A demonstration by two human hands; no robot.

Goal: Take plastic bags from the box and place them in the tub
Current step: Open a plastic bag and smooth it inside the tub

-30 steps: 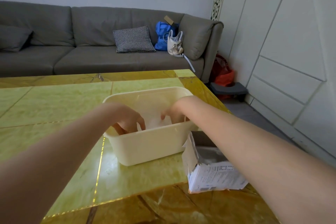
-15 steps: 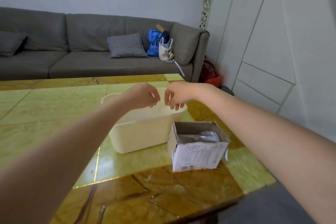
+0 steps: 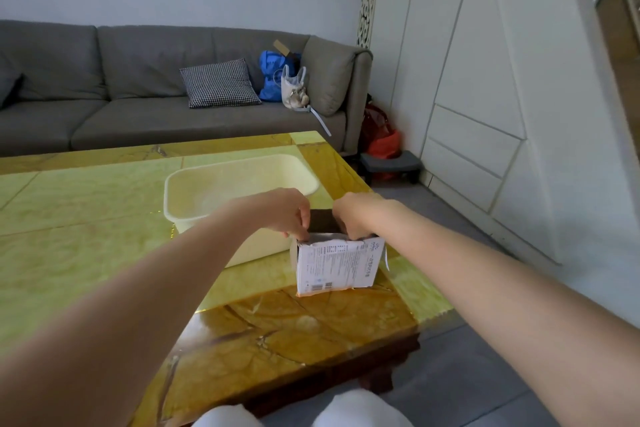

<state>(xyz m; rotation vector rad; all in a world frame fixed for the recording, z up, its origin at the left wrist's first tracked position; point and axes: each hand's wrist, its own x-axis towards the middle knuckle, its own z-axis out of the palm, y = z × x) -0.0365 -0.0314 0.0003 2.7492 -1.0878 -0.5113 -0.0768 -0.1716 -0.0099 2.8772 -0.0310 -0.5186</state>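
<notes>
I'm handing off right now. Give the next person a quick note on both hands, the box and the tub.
Left hand: fingers curled at the box's open top, left edge.
Right hand: reaching into the top, right side; grip hidden.
Box stands upright near the table's right corner, right beside the cream tub.
Done: cannot tell what the tub holds.
Left: draw bags out, place them in the tub.
</notes>
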